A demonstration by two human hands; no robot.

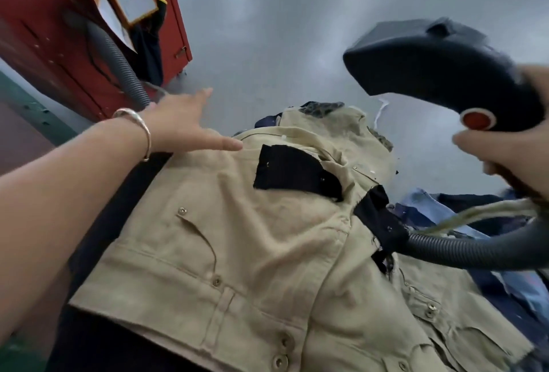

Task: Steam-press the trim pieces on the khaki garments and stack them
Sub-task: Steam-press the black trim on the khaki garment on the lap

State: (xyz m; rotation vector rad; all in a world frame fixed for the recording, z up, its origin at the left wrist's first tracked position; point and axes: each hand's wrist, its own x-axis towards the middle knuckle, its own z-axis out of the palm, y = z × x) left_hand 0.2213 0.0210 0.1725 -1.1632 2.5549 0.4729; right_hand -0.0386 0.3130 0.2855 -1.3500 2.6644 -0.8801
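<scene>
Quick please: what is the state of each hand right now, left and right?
Left hand: open, fingers spread, holding nothing, at the far edge of the khaki garment.
Right hand: closed on the handle of the steam iron, held above the garment.

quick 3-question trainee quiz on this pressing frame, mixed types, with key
1. True or false: the steam iron is pressed flat on the black trim piece.
2. Which hand holds the iron? A) left B) right C) both
3. Fill in: the left hand is open, at the far edge of the ____ garment.

Key:
1. False; the right hand holds it raised above the cloth.
2. B
3. khaki
</scene>
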